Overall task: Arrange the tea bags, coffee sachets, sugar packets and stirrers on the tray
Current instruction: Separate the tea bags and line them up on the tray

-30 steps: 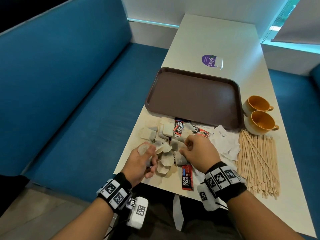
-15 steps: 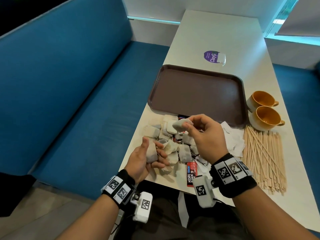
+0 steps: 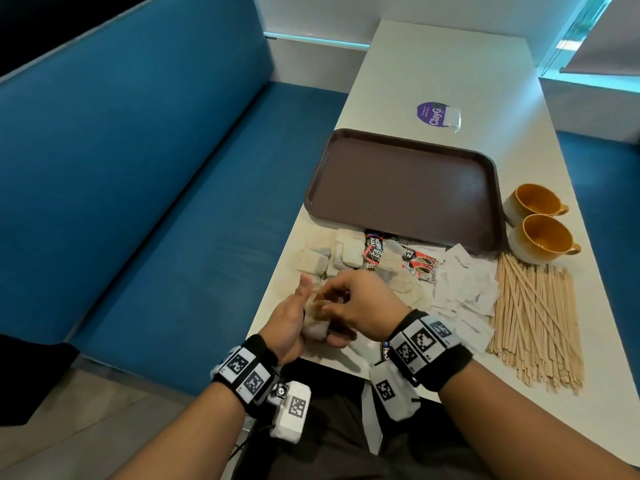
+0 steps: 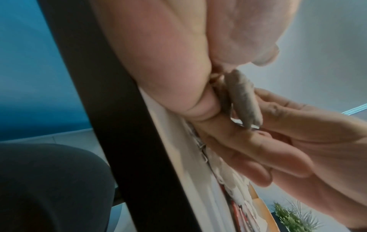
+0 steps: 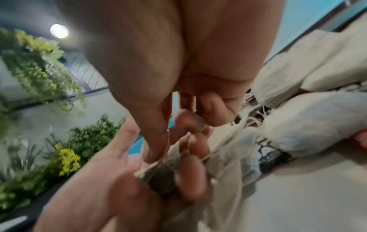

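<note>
My left hand [image 3: 309, 308] lies palm up at the table's near edge and holds a small stack of tea bags [image 3: 313, 322], seen edge-on as tea bags [image 4: 244, 100] between thumb and fingers. My right hand [image 3: 330, 299] reaches over it and pinches the top tea bag [image 5: 158, 179] against the left palm. More tea bags [image 3: 334, 254] lie in a loose pile just past my hands. Coffee sachets [image 3: 374, 251] lie beside them, then white sugar packets [image 3: 467, 289] and wooden stirrers [image 3: 536, 323] to the right. The brown tray [image 3: 405, 188] behind the pile is bare.
Two yellow cups [image 3: 540, 223] stand right of the tray, above the stirrers. A purple sticker [image 3: 434, 114] lies on the table beyond the tray. A blue bench [image 3: 156, 185] runs along the table's left side. Another coffee sachet [image 3: 385, 349] peeks out under my right wrist.
My right hand lifted a tea bag off the pile and brought it back into my left palm. The left hand kept its tea bags and stayed near the table edge.
</note>
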{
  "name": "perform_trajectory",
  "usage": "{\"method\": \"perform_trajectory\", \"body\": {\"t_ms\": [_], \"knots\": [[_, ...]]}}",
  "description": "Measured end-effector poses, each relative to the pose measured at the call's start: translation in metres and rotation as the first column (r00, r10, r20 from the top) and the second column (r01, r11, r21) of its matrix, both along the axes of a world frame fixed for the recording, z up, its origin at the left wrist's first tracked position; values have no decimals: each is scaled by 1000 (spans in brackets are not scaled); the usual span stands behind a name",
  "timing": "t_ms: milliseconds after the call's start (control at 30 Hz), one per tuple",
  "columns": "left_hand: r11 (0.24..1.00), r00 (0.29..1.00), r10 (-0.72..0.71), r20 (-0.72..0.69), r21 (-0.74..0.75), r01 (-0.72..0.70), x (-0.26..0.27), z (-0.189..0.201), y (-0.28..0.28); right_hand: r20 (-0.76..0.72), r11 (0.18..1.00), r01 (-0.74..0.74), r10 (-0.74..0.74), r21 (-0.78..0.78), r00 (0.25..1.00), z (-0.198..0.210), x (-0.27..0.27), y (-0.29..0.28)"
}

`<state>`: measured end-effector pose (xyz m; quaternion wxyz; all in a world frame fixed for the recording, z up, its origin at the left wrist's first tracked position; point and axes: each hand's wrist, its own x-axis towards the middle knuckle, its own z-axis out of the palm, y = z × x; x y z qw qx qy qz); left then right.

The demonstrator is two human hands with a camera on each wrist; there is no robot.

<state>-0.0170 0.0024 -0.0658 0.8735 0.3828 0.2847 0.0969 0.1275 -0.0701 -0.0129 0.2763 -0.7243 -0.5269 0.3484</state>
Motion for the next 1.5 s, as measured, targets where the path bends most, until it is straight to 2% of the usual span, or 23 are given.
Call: {"method": "perform_trajectory", "body": {"t_ms": [100,200,333,400,500,667,900,1100,1200,1367,1433,1500], "knots": [[996,996,-68,58,57,64,-4,-1,1,36,998,33,-35,46,999,-5,3,4],[996,991,-57,121,68,49,-5,-5,4,2,991,92,-92,101,996,-4,7,3],[998,988,63,143,21,-67,-4,-9,3,-103,922,324,-309,212,946,6,27,-2],[991,975,136,178,-6,-137,-4,-8,3,-72,868,444,-440,221,895,10,48,-7],[979,958,203,202,-28,-202,-5,-9,3,32,819,531,-549,217,835,11,80,-20],[977,963,209,173,16,-214,-2,-10,3,159,833,550,-553,62,818,-1,98,-31],[980,980,182,83,68,-187,-1,-6,2,174,843,538,-529,-2,830,-16,82,-24],[976,980,189,62,96,-194,1,-6,1,64,853,519,-522,56,850,-8,80,-25],[973,978,200,57,102,-205,3,-7,0,-74,849,521,-516,88,853,0,79,-28],[980,981,173,90,89,-181,3,-7,1,-348,732,637,-547,242,761,12,74,-30],[982,981,165,104,75,-173,1,-5,1,-353,700,651,-553,293,754,15,67,-28],[983,979,171,113,49,-178,1,-4,1,-364,714,639,-535,287,762,19,57,-26]]}}
